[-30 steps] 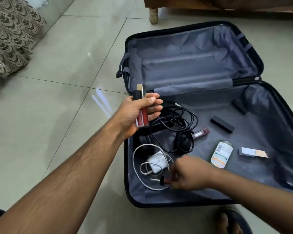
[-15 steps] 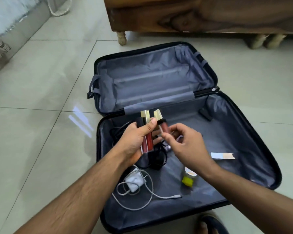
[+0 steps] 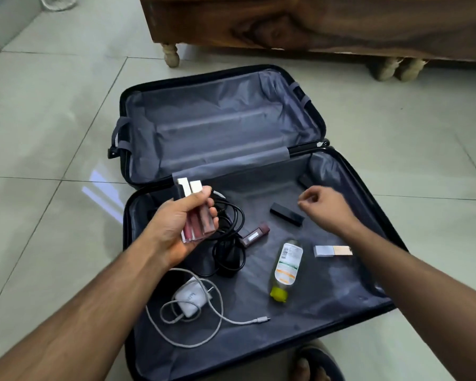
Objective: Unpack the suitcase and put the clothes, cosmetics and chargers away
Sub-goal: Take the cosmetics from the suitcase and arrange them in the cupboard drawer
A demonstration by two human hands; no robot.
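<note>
We are gripping three lip gloss tubes point(image 3: 197, 215) in our left hand point(image 3: 176, 229) over the open suitcase point(image 3: 363, 182).

From the head camera, our right hand point(image 3: 323, 206) is hovering loosely curled, holding nothing, above a black lipstick case point(image 3: 287, 214); a bottle point(image 3: 286, 266), white charger point(image 3: 192, 298) and black cable point(image 3: 228, 237) are lying in the near half of the suitcase.
</note>
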